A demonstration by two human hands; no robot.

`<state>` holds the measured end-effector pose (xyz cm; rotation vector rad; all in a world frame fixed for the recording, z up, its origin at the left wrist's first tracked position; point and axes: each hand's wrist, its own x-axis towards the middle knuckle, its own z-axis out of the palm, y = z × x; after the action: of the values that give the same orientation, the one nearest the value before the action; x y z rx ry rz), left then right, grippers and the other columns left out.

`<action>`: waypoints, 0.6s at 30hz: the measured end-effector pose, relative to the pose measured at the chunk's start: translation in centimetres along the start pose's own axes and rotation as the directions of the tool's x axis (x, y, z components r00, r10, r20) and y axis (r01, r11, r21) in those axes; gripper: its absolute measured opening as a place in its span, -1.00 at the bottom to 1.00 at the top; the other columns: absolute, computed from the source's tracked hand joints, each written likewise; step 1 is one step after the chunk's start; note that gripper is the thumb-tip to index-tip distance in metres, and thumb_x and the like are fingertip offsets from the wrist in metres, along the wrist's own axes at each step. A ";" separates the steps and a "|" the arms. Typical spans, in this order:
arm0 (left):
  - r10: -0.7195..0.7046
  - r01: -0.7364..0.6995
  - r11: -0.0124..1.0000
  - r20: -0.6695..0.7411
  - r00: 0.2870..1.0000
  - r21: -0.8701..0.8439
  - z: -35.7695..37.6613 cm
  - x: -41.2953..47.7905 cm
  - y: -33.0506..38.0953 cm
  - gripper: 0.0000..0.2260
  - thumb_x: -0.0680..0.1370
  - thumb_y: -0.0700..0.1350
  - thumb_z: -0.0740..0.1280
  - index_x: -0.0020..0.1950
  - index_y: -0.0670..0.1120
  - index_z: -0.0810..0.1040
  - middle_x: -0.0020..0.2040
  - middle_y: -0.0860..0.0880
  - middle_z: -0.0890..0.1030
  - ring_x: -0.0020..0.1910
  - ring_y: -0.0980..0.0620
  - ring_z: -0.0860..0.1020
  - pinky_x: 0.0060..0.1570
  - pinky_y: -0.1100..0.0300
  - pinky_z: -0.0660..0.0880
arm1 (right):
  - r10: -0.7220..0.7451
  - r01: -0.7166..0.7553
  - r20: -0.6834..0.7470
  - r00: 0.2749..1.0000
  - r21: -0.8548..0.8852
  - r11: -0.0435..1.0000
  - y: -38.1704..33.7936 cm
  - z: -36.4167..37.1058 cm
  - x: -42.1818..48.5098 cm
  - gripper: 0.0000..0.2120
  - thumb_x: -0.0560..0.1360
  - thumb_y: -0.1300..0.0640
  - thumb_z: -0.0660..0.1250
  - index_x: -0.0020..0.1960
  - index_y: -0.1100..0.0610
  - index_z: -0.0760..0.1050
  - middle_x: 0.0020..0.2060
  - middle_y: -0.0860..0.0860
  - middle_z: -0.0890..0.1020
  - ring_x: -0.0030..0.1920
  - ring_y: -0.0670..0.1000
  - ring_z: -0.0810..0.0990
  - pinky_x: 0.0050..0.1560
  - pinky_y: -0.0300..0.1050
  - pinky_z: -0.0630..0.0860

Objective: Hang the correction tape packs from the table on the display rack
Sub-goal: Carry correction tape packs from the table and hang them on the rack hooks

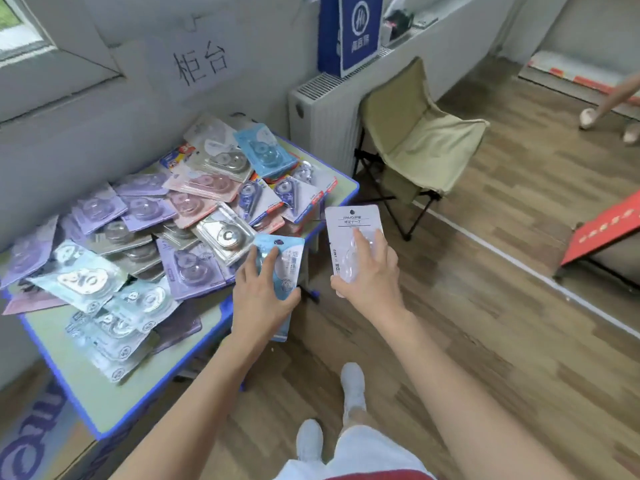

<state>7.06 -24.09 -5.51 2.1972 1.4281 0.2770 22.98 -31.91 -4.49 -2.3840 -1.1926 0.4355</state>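
Note:
A heap of correction tape packs [145, 237] in purple, pink, blue and grey covers the low table [104, 407] with its blue edge. My left hand [259, 296] grips a light blue pack [291, 258] just off the table's right corner. My right hand [367, 271] holds a white pack [349, 223] upright beside it, fingers over its clear blister. The display rack is not in view.
A beige folding chair [422, 133] stands right of the table, in front of a white radiator [322, 112]. A red stand [602, 230] is at the right edge. Another person's feet [595, 116] show at the far right. Wooden floor lies open ahead.

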 end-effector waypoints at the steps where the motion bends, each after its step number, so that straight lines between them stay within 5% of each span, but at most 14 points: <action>1: 0.032 -0.032 0.999 0.027 0.999 0.005 0.5 -0.3 0.7 -0.32 0.47 0.04 0.39 0.52 0.03 0.17 0.55 -0.10 0.04 0.47 -0.17 0.11 0.38 -0.01 0.15 | 0.040 -0.039 -0.019 0.999 0.016 0.999 0.9 -0.4 -1.1 -0.16 0.36 -0.03 0.41 0.52 0.02 0.08 0.47 0.10 0.07 0.37 0.21 0.13 0.39 0.04 0.17; 8: 0.303 -0.306 0.952 0.165 0.939 -0.010 4.8 -2.9 7.4 -0.34 0.48 0.04 0.39 0.52 0.02 0.18 0.55 -0.11 0.05 0.46 -0.19 0.14 0.37 -0.02 0.17 | 0.290 -0.286 -0.199 0.936 0.047 0.957 7.8 -4.7 -7.7 -0.15 0.34 -0.01 0.42 0.52 0.06 0.11 0.46 0.11 0.12 0.31 0.22 0.22 0.35 -0.01 0.20; 18: 0.604 -0.603 0.790 0.312 0.733 -0.114 12.1 -11.3 20.5 -0.34 0.49 0.01 0.39 0.52 0.01 0.17 0.55 -0.11 0.05 0.46 -0.16 0.13 0.34 0.05 0.20 | 0.586 -0.582 -0.352 0.730 0.130 0.803 18.8 -11.5 -20.5 -0.16 0.35 -0.02 0.41 0.52 0.02 0.09 0.46 0.04 0.09 0.34 0.18 0.21 0.31 -0.01 0.25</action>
<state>23.69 -44.44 -4.28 2.5019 0.4915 0.1101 29.00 -61.34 -2.62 -2.6409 -0.2396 0.1444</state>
